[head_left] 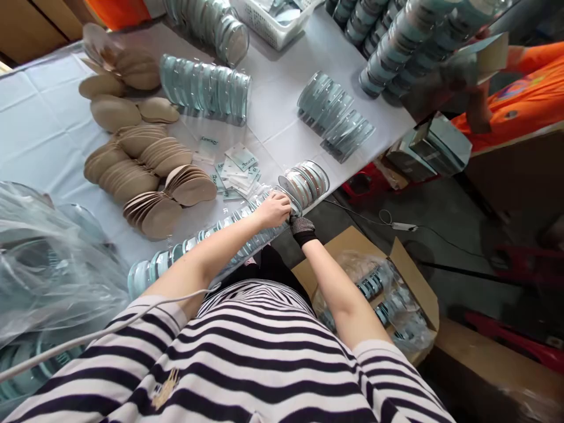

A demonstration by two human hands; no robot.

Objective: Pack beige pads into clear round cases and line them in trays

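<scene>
At the table's near edge, my bare left hand (276,208) has its fingers curled onto a clear round plastic case (291,201). My right hand (302,226), in a black mesh glove, closes on the lower side of the same case; its fingertips are mostly hidden. Just beyond stand several similar cases (311,179) with tan inside. A long row of teal-tinted clear cases (176,252) runs along the edge under my left forearm. Small printed packets (238,170) lie in a loose pile above my left hand. Fanned stacks of tan oval pads (145,158) spread farther left.
More case rows (207,88) stand across the white table (273,106), with a white basket (277,29) at the back. Plastic wrap (53,264) bulges at left. An open carton (388,299) sits below right. A person in orange (524,88) is at right. A cable (110,332) crosses my left arm.
</scene>
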